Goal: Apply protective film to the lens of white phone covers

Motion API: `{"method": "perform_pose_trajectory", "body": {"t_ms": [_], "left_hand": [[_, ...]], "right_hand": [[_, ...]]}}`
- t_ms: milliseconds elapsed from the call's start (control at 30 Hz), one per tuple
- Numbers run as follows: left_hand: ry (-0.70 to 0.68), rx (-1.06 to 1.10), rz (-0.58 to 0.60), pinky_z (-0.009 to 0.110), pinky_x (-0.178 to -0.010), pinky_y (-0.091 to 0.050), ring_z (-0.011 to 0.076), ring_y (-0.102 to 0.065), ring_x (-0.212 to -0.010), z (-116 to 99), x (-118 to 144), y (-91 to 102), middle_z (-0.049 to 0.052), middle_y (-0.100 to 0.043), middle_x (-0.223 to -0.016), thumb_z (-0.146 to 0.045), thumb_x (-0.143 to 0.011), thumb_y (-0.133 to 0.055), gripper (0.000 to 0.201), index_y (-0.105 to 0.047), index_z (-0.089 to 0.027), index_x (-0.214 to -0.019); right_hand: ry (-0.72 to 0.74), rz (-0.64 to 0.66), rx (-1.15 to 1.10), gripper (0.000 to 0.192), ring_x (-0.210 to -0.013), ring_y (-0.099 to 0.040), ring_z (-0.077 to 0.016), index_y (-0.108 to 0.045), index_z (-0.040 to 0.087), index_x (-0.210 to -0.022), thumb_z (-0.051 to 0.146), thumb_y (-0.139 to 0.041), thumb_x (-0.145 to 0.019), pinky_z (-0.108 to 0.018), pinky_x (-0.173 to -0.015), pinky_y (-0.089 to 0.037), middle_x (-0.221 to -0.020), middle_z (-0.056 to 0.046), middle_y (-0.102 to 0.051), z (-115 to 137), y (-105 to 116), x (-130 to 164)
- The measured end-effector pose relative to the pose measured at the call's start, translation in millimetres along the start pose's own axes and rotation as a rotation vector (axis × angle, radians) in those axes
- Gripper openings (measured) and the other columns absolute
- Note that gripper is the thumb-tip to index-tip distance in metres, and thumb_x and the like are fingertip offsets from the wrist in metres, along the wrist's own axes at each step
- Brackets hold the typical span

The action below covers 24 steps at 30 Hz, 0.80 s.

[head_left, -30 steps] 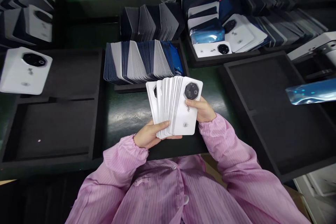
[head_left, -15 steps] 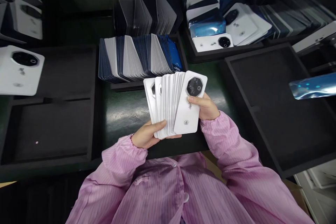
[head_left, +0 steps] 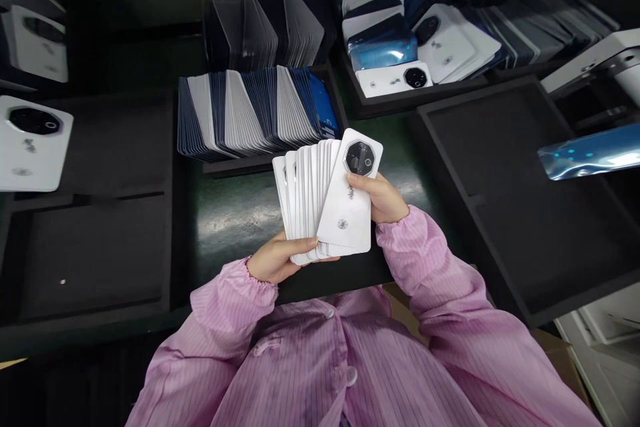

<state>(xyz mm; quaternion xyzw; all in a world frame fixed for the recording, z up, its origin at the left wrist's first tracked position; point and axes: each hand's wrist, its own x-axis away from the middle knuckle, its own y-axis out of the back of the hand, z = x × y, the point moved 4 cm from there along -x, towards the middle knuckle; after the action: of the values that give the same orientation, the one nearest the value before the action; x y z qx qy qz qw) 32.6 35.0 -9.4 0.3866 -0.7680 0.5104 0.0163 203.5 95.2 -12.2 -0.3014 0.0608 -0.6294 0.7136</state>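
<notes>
A fanned stack of white phone back covers (head_left: 300, 203) is held in front of my chest. My left hand (head_left: 274, 259) is closed round its lower left edge, thumb on the front and fingers behind. The frontmost phone back cover (head_left: 346, 203) is tilted apart from the others and shows a dark octagonal camera area, small lettering and a round mark. My right hand (head_left: 383, 197) grips that cover at its right side, thumb just under the camera area. The right fingers behind are hidden, so I cannot tell how many covers they hold.
A black tray (head_left: 240, 165) with rows of dark blue and white covers stands ahead. Behind it right, another tray (head_left: 370, 107) holds loose covers. Black trays lie left (head_left: 167, 233) and right (head_left: 500, 240). A blue shiny strip (head_left: 595, 152) juts in over the right tray.
My right hand has shifted slightly left and up with the front cover, which now leans more across the stack. The whole view has also shifted a little.
</notes>
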Motion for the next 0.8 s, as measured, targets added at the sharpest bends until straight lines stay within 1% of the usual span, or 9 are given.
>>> {"method": "perform_pose_trajectory", "body": {"t_ms": [100, 200, 333, 433, 533, 600, 700, 767, 800], "left_hand": [[0.005, 0.01, 0.033, 0.065, -0.099, -0.042, 0.0394, -0.051, -0.125, 2, 0, 1.4, 0.013, -0.064, -0.126, -0.017, -0.077, -0.067, 0.065, -0.045, -0.021, -0.138], [-0.013, -0.02, 0.081, 0.066, -0.094, -0.044, 0.0401, -0.05, -0.126, 4, 0, 1.8, 0.013, -0.062, -0.129, -0.023, -0.079, -0.067, 0.063, -0.045, -0.024, -0.138], [-0.062, -0.085, 0.126, 0.06, -0.088, -0.051, 0.0376, -0.06, -0.112, 9, -1, 0.9, 0.011, -0.068, -0.115, -0.037, -0.07, -0.076, 0.058, -0.059, -0.021, -0.123], [-0.077, -0.274, 0.142, 0.051, -0.084, -0.054, 0.0303, -0.067, -0.092, 11, -1, -0.6, 0.009, -0.072, -0.095, -0.039, -0.064, -0.08, 0.044, -0.068, -0.016, -0.1], [-0.073, -0.55, 0.169, 0.044, -0.079, -0.056, 0.0249, -0.067, -0.079, 9, 1, -3.6, 0.007, -0.07, -0.084, -0.042, -0.063, -0.079, 0.042, -0.067, -0.014, -0.092], [-0.09, -0.706, 0.197, 0.046, -0.081, -0.055, 0.0268, -0.066, -0.084, 6, 2, -6.2, 0.008, -0.069, -0.089, -0.045, -0.065, -0.077, 0.045, -0.066, -0.015, -0.096], [-0.201, -0.867, 0.248, 0.056, -0.099, -0.042, 0.0341, -0.062, -0.105, 4, 3, -9.2, 0.012, -0.067, -0.107, -0.046, -0.066, -0.075, 0.053, -0.064, -0.016, -0.109], [-0.244, -0.917, 0.279, 0.06, -0.106, -0.033, 0.0371, -0.057, -0.114, 7, 3, -7.2, 0.014, -0.064, -0.115, -0.045, -0.066, -0.075, 0.057, -0.063, -0.016, -0.113], [-0.235, -0.925, 0.293, 0.06, -0.105, -0.033, 0.0376, -0.057, -0.114, 11, 2, -4.8, 0.015, -0.063, -0.117, -0.046, -0.067, -0.075, 0.057, -0.063, -0.016, -0.114]], "right_hand": [[0.015, -0.009, -0.019, 0.04, -0.092, -0.068, -0.0241, -0.063, 0.018, -0.103, 0.031, -0.077, -0.068, -0.041, -0.089, -0.053, -0.095, -0.004, -0.072, -3, -3, 1], [0.011, 0.059, -0.012, 0.045, -0.091, -0.068, -0.0239, -0.062, 0.018, -0.108, 0.033, -0.077, -0.068, -0.041, -0.087, -0.054, -0.097, -0.005, -0.072, -7, -9, 2], [-0.006, 0.201, 0.01, 0.046, -0.085, -0.068, -0.0207, -0.063, 0.016, -0.103, 0.033, -0.08, -0.065, -0.034, -0.079, -0.055, -0.096, -0.006, -0.071, -13, -14, 6], [0.054, 0.293, 0.093, 0.046, -0.083, -0.066, -0.0185, -0.064, 0.015, -0.1, 0.035, -0.082, -0.063, -0.029, -0.073, -0.055, -0.093, -0.005, -0.07, -11, -12, 10], [0.121, 0.423, 0.25, 0.041, -0.082, -0.065, -0.0166, -0.065, 0.015, -0.097, 0.031, -0.082, -0.063, -0.028, -0.074, -0.054, -0.087, -0.004, -0.069, -3, -13, 15], [0.179, 0.494, 0.337, 0.034, -0.079, -0.064, -0.0151, -0.066, 0.015, -0.091, 0.029, -0.082, -0.064, -0.028, -0.076, -0.054, -0.082, -0.002, -0.067, 4, -16, 19], [0.276, 0.592, 0.403, 0.028, -0.078, -0.063, -0.0151, -0.067, 0.015, -0.081, 0.031, -0.082, -0.064, -0.029, -0.079, -0.053, -0.075, -0.001, -0.064, 11, -22, 26], [0.295, 0.63, 0.412, 0.034, -0.079, -0.063, -0.0161, -0.067, 0.015, -0.087, 0.034, -0.083, -0.063, -0.029, -0.078, -0.053, -0.077, -0.002, -0.065, 10, -25, 29], [0.286, 0.642, 0.404, 0.04, -0.078, -0.064, -0.0162, -0.067, 0.015, -0.093, 0.035, -0.083, -0.062, -0.028, -0.076, -0.053, -0.078, -0.002, -0.065, 9, -26, 30]]}}
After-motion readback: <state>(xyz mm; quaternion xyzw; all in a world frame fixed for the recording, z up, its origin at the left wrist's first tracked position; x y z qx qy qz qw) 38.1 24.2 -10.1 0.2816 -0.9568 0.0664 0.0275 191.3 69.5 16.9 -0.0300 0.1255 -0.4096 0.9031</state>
